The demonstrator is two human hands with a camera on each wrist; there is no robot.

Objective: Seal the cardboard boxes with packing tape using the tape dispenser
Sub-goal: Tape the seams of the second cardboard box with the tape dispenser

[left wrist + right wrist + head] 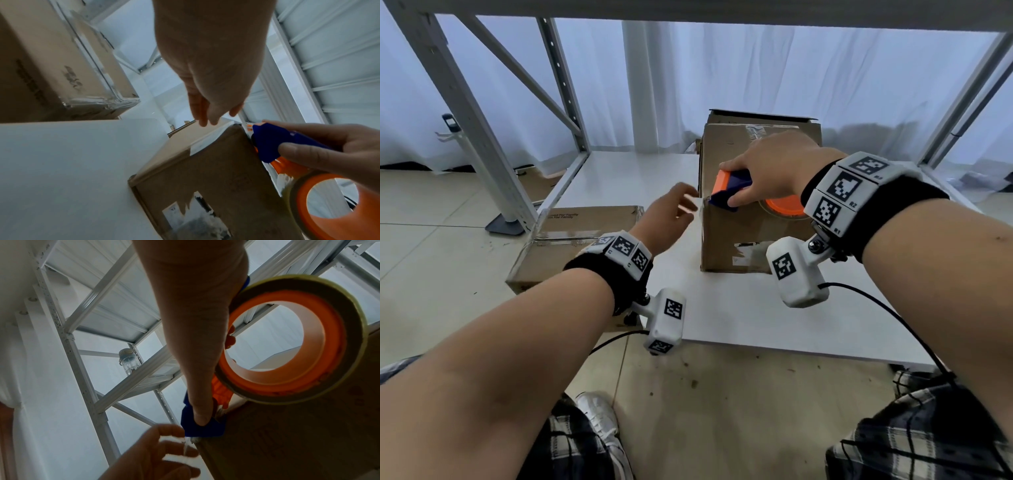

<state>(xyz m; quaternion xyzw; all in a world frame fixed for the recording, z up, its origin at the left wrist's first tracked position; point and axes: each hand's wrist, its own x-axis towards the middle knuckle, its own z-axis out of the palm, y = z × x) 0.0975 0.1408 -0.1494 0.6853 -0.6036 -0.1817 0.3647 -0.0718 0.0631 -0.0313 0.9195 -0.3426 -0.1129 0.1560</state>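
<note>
The right hand point(774, 168) is the grip at work: its fingers and thumb are curled round the blue-and-orange tape dispenser point(729, 190), whose nose sits at the top left edge of the upright cardboard box point(743, 219) standing on the white worktop point(739, 308). In the right wrist view the tape roll point(292, 339) hangs behind the thumb, and a clear strip of tape point(186, 449) runs from the nose down over the box edge.

My reading is that a strip is being finished or cut at that edge. To do it well, I would keep the nose pressed flat on the cardboard, tilt the blade into the tape for a clean tear, and have the free hand smooth the loose end down the side wall before it curls.

The right wrist is bent down, forearm reaching in from the right. The left hand point(671, 219) holds nothing; its fingers are relaxed and spread, blurred, just beside the box's left face, near the loose tape end. Whether it touches the tape cannot be told.

Farther left, a second cardboard box point(582, 233) with tape along its seams lies flat on the floor beside the shelf frame point(465, 113).
</note>
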